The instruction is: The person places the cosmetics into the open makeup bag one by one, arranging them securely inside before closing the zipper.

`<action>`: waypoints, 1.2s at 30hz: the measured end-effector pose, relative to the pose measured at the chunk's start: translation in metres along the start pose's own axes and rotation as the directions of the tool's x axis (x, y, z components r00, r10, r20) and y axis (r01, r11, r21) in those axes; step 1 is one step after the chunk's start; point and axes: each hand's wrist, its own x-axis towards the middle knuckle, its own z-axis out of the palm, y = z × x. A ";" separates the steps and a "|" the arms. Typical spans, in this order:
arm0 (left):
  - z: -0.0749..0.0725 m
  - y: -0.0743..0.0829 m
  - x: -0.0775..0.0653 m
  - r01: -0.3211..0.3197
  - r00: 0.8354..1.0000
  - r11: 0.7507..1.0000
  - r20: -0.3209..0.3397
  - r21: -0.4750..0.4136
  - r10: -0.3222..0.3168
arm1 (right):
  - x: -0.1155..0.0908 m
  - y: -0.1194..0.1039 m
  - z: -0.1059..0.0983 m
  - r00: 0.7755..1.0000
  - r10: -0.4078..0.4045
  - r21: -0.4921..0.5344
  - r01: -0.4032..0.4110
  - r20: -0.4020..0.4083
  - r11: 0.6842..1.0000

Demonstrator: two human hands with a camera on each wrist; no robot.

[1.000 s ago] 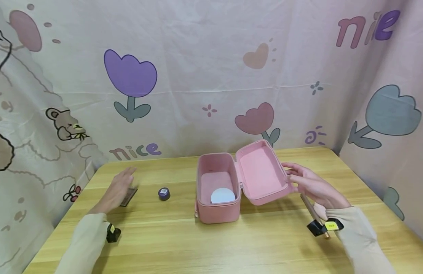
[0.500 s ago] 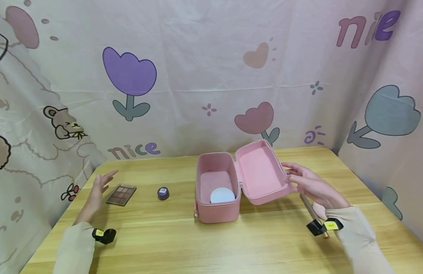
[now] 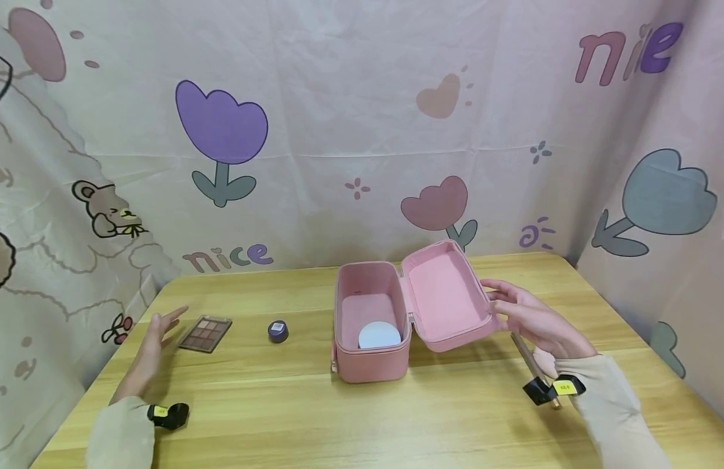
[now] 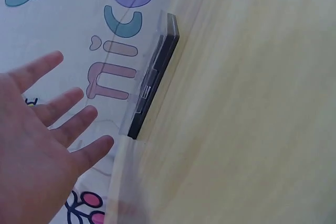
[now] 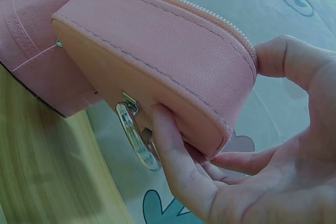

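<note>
A pink zippered cosmetic case [image 3: 373,366] stands on the table, its lid [image 3: 446,294] swung out to the right. My right hand [image 3: 540,324] grips the lid's outer edge; the right wrist view shows fingers and thumb on either side, near a shiny metal handle [image 5: 137,136]. Inside the case lies a white round item [image 3: 379,335]. At the left, my left hand [image 3: 147,355] hovers with fingers spread, holding nothing. Just right of it lies an eyeshadow palette [image 3: 205,334], apart from the fingers. In the left wrist view the palette [image 4: 157,74] appears edge-on.
A small dark jar [image 3: 277,331] stands between palette and case. Below the right hand lie a slim brown stick [image 3: 527,356] and a pink item [image 3: 545,362], both partly hidden by the wrist. A patterned curtain [image 3: 315,130] hangs behind the wooden table [image 3: 315,423].
My left hand has moved left and toward me, off the eyeshadow palette, which now shows whole. The right hand and the lid have stayed in place.
</note>
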 end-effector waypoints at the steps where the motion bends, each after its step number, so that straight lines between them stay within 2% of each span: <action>1: 0.000 -0.002 -0.001 0.012 1.000 1.000 0.001 -0.009 -0.012 | 0.000 0.000 0.000 1.000 0.000 0.001 0.000 0.001 1.000; 4: 0.000 -0.004 -0.005 0.104 0.994 0.985 0.030 -0.135 -0.101 | 0.000 0.001 0.000 1.000 -0.002 0.001 0.002 0.001 1.000; 8: 0.000 -0.006 -0.009 0.202 0.979 0.939 0.072 -0.279 -0.189 | -0.001 0.001 0.000 1.000 -0.001 -0.004 0.001 -0.003 1.000; 10: 0.000 -0.006 -0.009 0.205 0.979 0.942 0.074 -0.265 -0.192 | -0.001 0.000 0.001 1.000 -0.001 -0.004 0.001 -0.004 1.000; 14: 0.001 -0.006 -0.008 0.237 0.971 0.930 0.105 -0.281 -0.216 | -0.002 0.000 0.001 1.000 0.002 -0.002 -0.002 -0.010 1.000; 17: 0.002 -0.004 -0.005 0.271 0.960 0.936 0.134 -0.223 -0.246 | -0.001 0.001 0.001 1.000 0.003 -0.001 -0.003 -0.011 1.000; 19: 0.002 -0.001 -0.001 0.272 0.957 0.957 0.132 -0.101 -0.258 | -0.001 0.001 0.001 1.000 0.000 -0.004 0.000 -0.009 1.000; 21: 0.003 0.001 0.003 0.254 0.959 0.966 0.119 0.057 -0.259 | -0.001 0.001 0.001 1.000 -0.003 -0.006 0.003 -0.006 1.000; 23: 0.005 0.002 0.005 0.239 0.959 0.955 0.113 0.179 -0.261 | 0.000 0.001 0.001 1.000 -0.002 -0.007 0.002 -0.007 1.000; 25: 0.007 0.001 0.007 0.223 0.960 0.941 0.109 0.253 -0.257 | 0.000 0.001 0.001 1.000 0.001 -0.006 -0.001 -0.006 1.000; 31: 0.010 -0.009 0.007 0.138 0.973 0.942 0.136 0.306 -0.186 | 0.001 0.001 0.001 1.000 0.000 0.001 0.000 0.000 1.000; 36: 0.013 -0.011 0.010 0.155 0.969 0.944 0.143 0.292 -0.203 | 0.001 0.001 0.001 1.000 -0.005 -0.001 0.005 0.000 1.000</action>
